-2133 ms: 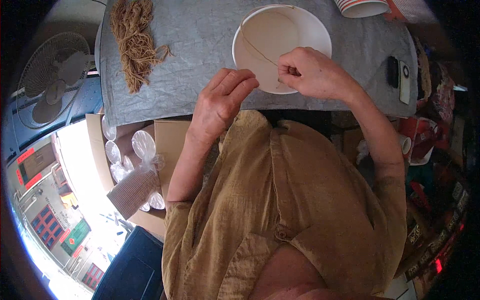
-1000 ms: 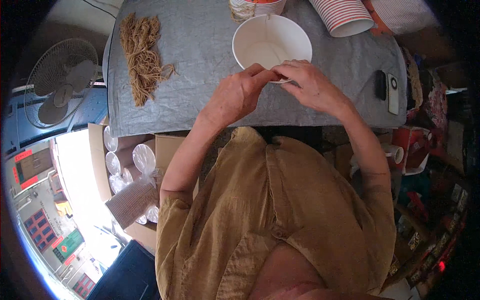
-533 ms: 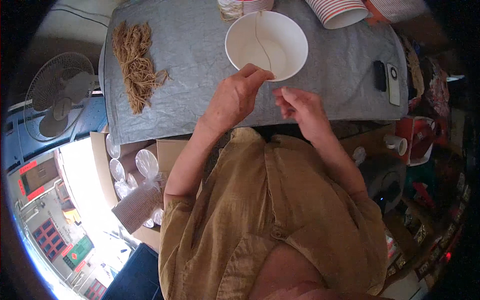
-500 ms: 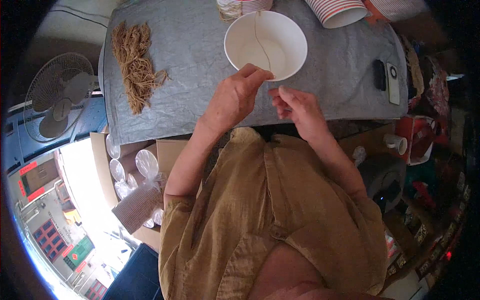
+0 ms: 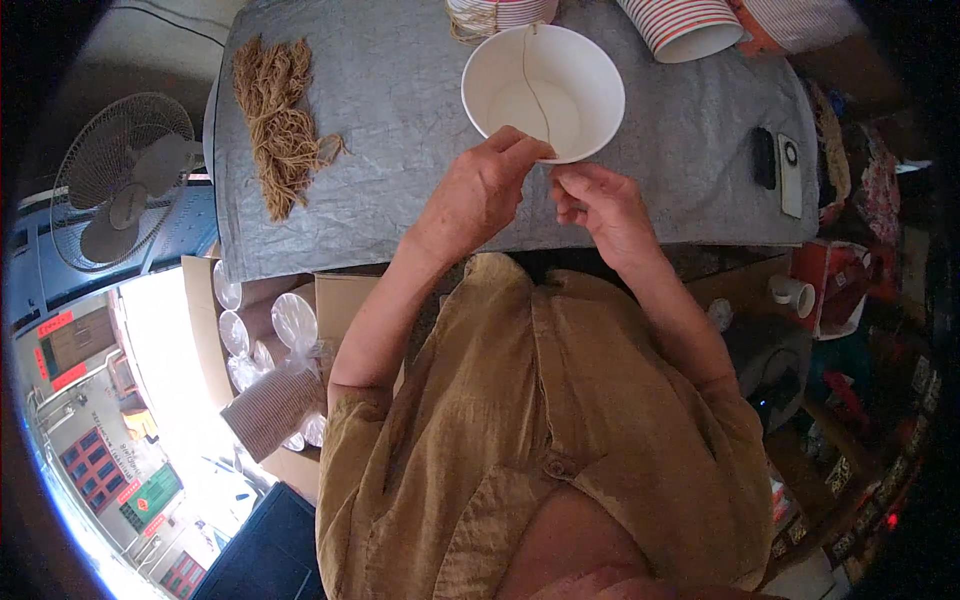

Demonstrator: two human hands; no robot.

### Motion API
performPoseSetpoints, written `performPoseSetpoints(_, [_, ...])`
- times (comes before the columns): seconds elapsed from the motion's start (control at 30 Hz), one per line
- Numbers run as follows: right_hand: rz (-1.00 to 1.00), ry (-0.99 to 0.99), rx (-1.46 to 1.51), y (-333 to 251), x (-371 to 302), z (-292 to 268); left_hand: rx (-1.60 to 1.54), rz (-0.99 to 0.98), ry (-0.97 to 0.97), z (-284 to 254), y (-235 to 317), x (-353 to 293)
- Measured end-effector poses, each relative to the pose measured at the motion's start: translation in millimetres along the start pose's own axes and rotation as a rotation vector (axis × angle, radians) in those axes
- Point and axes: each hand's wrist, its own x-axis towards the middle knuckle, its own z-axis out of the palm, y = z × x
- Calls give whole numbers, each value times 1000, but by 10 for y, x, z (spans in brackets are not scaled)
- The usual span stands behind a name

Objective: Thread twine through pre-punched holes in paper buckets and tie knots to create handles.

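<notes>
A large white paper tub (image 5: 598,88) sits on the cloth-covered table with its open mouth toward me. A thin brown string (image 5: 526,75) runs from its far rim across the inside to the near rim. My left hand (image 5: 478,190) is closed at the near rim, thumb and forefinger pinching the string against the edge. Just to the right and below the rim is my right hand (image 5: 612,208), its thumb and forefinger pressed together. What lies between those fingertips is too small to make out.
A bundle of brown twine (image 5: 275,135) lies at the table's left. At the far edge are a string-wrapped striped tub (image 5: 495,18) and stacked striped tubs (image 5: 690,30). A black object (image 5: 763,158) and a pale device (image 5: 791,172) lie right. A fan (image 5: 125,200) stands left.
My right hand has moved up and closer to the tub's near rim, its fingers now drawn into a pinch. The left hand keeps its grip there. The whole view has shifted slightly.
</notes>
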Motion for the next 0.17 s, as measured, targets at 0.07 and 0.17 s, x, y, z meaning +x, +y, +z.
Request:
performPoseSetpoints(0.07, [74, -61, 133, -42, -13, -14, 6, -9, -11, -18, 16, -5])
performPoseSetpoints(0.17, [190, -189, 429, 90, 58, -87, 8, -10, -19, -12, -8, -2])
